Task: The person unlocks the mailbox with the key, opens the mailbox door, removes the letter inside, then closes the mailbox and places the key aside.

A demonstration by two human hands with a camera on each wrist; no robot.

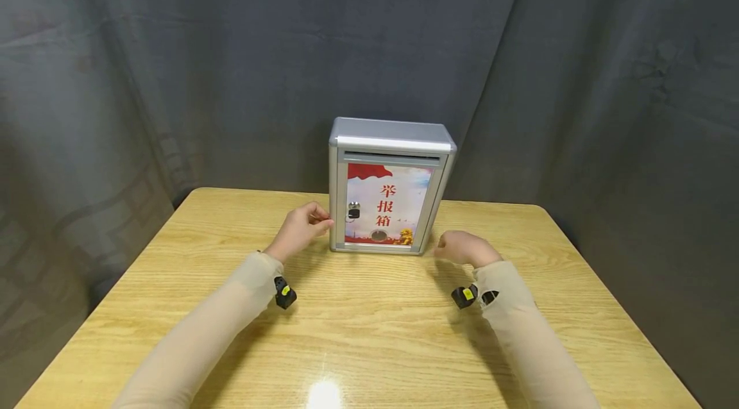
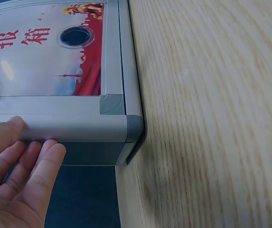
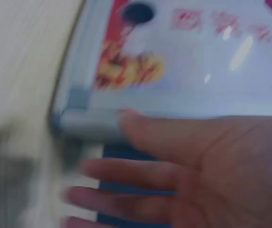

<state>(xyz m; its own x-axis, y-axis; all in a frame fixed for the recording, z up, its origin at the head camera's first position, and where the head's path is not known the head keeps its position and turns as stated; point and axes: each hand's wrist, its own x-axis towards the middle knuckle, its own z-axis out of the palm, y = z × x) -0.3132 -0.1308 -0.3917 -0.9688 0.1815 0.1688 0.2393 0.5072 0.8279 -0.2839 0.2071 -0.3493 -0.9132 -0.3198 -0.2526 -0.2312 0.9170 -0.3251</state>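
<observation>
A silver metal report box (image 1: 392,186) stands upright on the table, with a lettered front panel, a slot near its top and a small black-and-chrome lock (image 1: 354,210) at the left. My left hand (image 1: 301,227) is at the box's left edge. In the left wrist view its thumb (image 2: 13,124) touches the front frame, while the relaxed fingers lie beside the box's side. Near the lower right corner is my right hand (image 1: 466,249), holding nothing. The right wrist view is blurred: fingers (image 3: 126,173) extended, thumb over the frame's edge, contact unclear.
The box rests toward the back of a wood-grain table (image 1: 369,325). Dark grey curtains (image 1: 260,63) hang behind and on both sides. Each wrist carries a small black camera, such as the one (image 1: 285,293) on the left.
</observation>
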